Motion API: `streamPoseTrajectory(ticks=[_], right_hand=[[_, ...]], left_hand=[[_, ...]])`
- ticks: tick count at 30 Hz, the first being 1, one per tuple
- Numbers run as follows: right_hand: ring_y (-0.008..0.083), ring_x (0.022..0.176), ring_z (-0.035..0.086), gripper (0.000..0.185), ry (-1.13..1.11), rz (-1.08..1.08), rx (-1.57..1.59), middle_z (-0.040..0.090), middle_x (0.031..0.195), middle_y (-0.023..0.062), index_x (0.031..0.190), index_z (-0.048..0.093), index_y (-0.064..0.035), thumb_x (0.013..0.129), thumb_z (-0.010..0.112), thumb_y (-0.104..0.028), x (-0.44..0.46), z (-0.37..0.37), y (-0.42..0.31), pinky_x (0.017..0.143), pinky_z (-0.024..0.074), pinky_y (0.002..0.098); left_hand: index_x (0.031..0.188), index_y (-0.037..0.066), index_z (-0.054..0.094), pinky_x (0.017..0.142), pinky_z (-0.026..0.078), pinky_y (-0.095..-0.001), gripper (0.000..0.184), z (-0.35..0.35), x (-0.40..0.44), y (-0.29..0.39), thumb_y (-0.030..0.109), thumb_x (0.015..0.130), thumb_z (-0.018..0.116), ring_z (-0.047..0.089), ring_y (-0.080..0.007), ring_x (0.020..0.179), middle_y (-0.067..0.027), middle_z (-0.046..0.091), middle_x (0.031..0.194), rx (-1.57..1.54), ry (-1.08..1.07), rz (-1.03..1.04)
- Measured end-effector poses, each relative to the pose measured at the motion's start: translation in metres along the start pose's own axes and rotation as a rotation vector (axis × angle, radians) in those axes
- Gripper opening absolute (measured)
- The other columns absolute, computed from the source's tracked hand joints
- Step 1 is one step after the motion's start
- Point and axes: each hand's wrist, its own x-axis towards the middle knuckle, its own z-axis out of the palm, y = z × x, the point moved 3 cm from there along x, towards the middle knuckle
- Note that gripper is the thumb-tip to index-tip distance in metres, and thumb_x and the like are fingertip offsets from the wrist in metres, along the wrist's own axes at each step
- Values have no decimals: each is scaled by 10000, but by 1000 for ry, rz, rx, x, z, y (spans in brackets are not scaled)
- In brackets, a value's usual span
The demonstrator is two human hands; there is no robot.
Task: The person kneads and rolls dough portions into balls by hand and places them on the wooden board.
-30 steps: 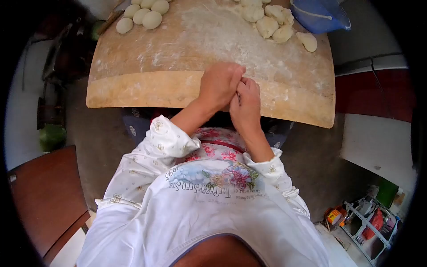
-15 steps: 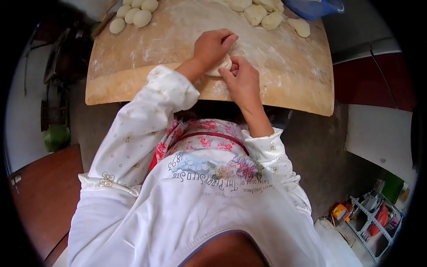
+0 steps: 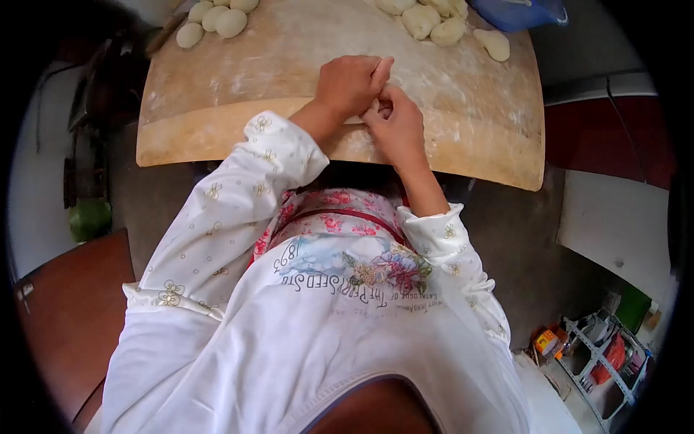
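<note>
Soft white dough piece (image 3: 354,121), more covered than before, lies by the near edge of the floured wooden surface (image 3: 238,83), open beyond; right hand (image 3: 400,132) fingers pinch it, left hand (image 3: 349,84) fingers curl, grip unclear.

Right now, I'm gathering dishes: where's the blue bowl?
The blue bowl is top right in the head view, beyond the rightmost dough lump on the board.

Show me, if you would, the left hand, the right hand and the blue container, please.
Left hand (image 3: 348,82): head view, on the back of the hand.
Right hand (image 3: 399,130): head view, on the back of the hand.
Blue container (image 3: 522,16): head view, on its visible wall.
</note>
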Motion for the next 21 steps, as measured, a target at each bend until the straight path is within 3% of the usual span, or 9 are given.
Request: streamPoseTrajectory(ticks=[2,3,6,9,12,16,19,21], right_hand=[[366,797,627,219,4,133,225,637,824,218,929,654,9,764,680,-133,-4,2,7,717,493,415],[369,787,623,223,-20,114,136,636,809,212,930,656,9,772,682,-146,-8,0,-1,717,492,417],[383,798,599,176,-51,-38,-141,620,813,186,915,660,8,802,660,-126,-18,-4,-20,732,487,432],[392,863,578,148,67,-320,-160,598,883,186,915,662,6,789,627,-63,-26,10,-20,743,476,451],[396,907,561,172,23,-297,-163,583,943,192,921,645,2,762,585,-23,-29,18,-15,767,467,462],[345,800,569,144,78,-338,-278,578,874,169,920,660,-6,799,605,-64,-16,16,-12,725,467,410],[342,786,577,145,-28,-163,-238,585,841,169,911,657,2,805,616,-90,-6,13,-11,733,475,400],[374,850,569,136,-20,-19,-87,580,891,190,904,651,3,811,595,-79,-9,5,-17,762,466,441]], left_hand=[[870,56,708,657,472,-375,411,3,8,-14,407,940,508,607,-267,676,-137,657,789,-186,43,-120],[896,59,717,656,472,-356,415,4,8,-18,420,933,516,609,-244,659,-142,661,793,-279,58,-178],[881,41,727,638,473,-411,442,-8,-4,-16,434,898,528,627,-355,695,-172,654,743,-834,82,-417],[854,35,700,644,479,-412,396,-30,-19,-2,387,917,532,606,-364,673,-182,632,744,-576,-63,-424],[803,42,669,645,485,-428,360,-15,-34,-1,339,939,516,603,-369,687,-153,629,757,64,276,117],[768,57,650,626,486,-440,359,-8,-28,-5,324,952,495,606,-365,702,-116,640,762,8,204,199],[843,72,671,620,482,-430,324,-10,-7,-13,328,947,501,611,-358,723,-108,646,766,-26,143,140],[933,81,679,643,481,-410,306,-14,-2,-19,319,955,487,619,-354,762,-122,663,821,-65,94,44]])
